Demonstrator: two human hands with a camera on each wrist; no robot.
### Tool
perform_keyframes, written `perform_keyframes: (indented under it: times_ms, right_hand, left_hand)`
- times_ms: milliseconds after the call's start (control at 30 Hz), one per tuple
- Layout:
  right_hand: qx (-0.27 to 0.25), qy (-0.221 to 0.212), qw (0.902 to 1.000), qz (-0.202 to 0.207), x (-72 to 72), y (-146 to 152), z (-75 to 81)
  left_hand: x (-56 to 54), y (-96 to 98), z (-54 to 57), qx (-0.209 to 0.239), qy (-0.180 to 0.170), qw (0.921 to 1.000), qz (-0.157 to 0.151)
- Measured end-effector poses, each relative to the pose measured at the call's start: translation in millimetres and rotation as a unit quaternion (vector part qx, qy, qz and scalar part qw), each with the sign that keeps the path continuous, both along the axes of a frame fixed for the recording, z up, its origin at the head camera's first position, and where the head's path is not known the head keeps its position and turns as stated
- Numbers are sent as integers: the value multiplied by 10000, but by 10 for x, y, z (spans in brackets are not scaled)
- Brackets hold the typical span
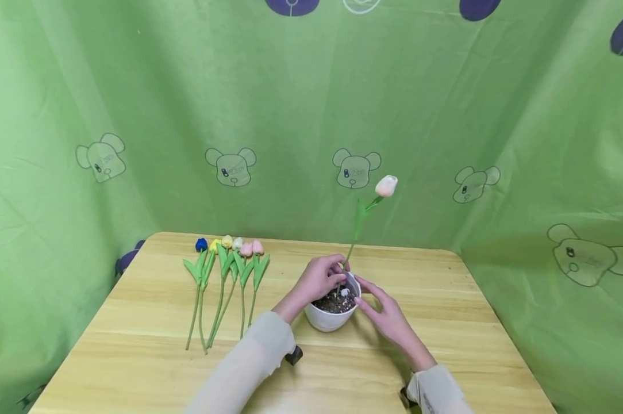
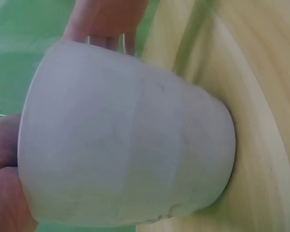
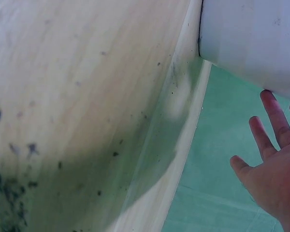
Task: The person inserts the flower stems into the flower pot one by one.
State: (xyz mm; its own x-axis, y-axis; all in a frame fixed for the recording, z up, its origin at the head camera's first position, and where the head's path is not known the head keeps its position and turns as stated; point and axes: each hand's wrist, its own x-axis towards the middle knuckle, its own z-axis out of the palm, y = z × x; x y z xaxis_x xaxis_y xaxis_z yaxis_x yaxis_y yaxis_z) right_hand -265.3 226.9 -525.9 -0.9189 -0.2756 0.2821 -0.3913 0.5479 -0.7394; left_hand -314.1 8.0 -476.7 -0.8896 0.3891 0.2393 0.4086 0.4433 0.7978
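A white flowerpot (image 1: 328,319) with dark soil (image 1: 333,303) stands on the table; its side fills much of the left wrist view. From the soil rises an artificial tulip with a pale pink-white bloom (image 1: 386,186), its stem leaning right. My left hand (image 1: 319,280) reaches over the pot and pinches the stem low down, just above the soil. On the pot's right side, my right hand (image 1: 389,316) touches the rim with thumb and fingers spread. In the right wrist view several fingers (image 3: 276,118) are extended, one tip meeting the pot's wall.
Left of the pot, several artificial tulips (image 1: 223,282) lie side by side on the wooden table (image 1: 446,322), with blue, yellow, white and pink blooms. Dark soil crumbs (image 3: 9,203) are scattered near the right wrist. A green curtain (image 1: 291,103) hangs behind and at both sides.
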Motion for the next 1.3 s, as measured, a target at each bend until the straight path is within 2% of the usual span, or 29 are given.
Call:
perform_keyframes:
  times_ms: [167,300,633,1133,1300]
  right_hand:
    - [18,60,10000,21,-6,-8,-7]
    - [12,56,10000,23,-1,-8,-8]
    - [11,-7,10000,24,-2,15,-4]
    - [9,89,10000,8,-12,-4,-12]
    - [-26,142,9999,-12,-18,-5,-26]
  left_hand:
    - [9,10,-7,-391,263,9989,68]
    - [9,26,-23,-454,382,9982,59]
    - [3,58,-25,-733,415,9964,-43]
    - [-16,66,-54,-814,442,9945,498]
    - [-5,67,-54,-802,437,9940,596]
